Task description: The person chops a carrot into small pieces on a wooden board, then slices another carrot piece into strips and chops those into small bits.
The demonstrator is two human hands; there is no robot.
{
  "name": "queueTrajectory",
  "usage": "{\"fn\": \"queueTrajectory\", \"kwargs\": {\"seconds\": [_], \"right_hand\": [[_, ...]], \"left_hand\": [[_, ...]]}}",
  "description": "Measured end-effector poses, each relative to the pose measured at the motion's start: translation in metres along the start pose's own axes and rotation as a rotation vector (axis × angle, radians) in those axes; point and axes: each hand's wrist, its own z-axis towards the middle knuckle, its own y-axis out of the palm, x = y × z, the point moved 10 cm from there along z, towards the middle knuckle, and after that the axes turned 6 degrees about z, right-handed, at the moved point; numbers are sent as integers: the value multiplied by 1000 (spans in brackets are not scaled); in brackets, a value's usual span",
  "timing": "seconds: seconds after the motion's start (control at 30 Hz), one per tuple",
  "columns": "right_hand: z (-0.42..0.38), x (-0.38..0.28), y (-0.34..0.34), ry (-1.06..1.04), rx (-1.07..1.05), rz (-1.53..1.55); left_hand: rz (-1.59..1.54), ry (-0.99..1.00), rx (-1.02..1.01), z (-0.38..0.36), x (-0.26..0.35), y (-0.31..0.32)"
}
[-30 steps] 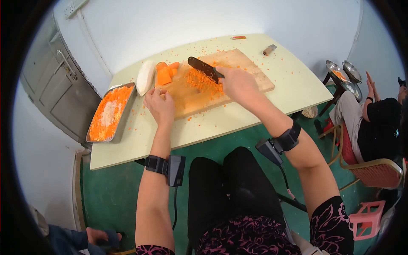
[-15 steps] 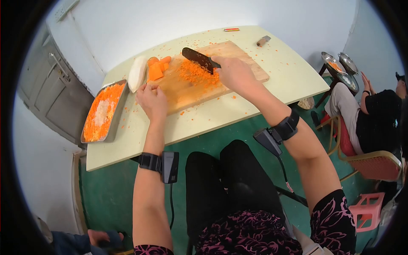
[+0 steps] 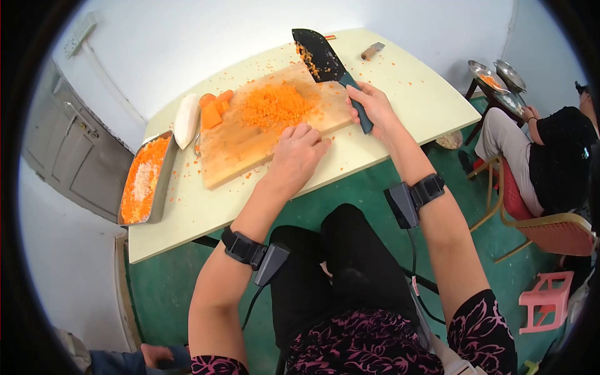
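My right hand (image 3: 375, 109) is closed around the dark green handle of a kitchen knife with a broad black blade (image 3: 326, 57). The blade is raised over the board's far right side, and carrot bits cling to it. My left hand (image 3: 299, 153) rests at the near edge of the wooden cutting board (image 3: 231, 161), fingers curled in; what they hold, if anything, is hidden. Between the hands and the wall, a pile of chopped carrot (image 3: 275, 105) lies on the board. Larger carrot pieces (image 3: 211, 115) sit at its left end, beside a peeled white radish (image 3: 185, 120).
A metal tray (image 3: 164, 181) of chopped carrot with a pale chopped heap stands at the table's left edge. A small wooden-handled blade (image 3: 373, 51) lies at the back right. To the right, a seated person (image 3: 556, 162) is near metal bowls, with a pink stool (image 3: 545, 303) on the floor.
The knife has lifted off the carrot pile and swung up, its blade now showing broadside. My right hand moved slightly right. My left hand moved right, from the board's left end to its near edge.
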Motion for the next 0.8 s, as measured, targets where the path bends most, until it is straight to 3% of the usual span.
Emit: {"fn": "queueTrajectory", "kwargs": {"seconds": [0.3, 0.4, 0.47, 0.57, 0.67, 0.8], "right_hand": [[-6, 2, 5, -25, -29, -98], [-7, 1, 5, -39, -36, -103], [-8, 2, 7, -49, -56, -116], [-6, 1, 8, -74, -87, -125], [-9, 0, 8, -81, -91, -155], [-10, 0, 9, -117, -94, -259]], "left_hand": [[-14, 14, -53, 5, -3, 1], [133, -132, -31, 10, -57, -1], [-46, -495, 95, 4, -117, -6], [-552, -1026, -28, -21, -193, 39], [-326, -1045, -42, -27, -206, 34], [-65, -712, 14, -29, -175, 0]]}}
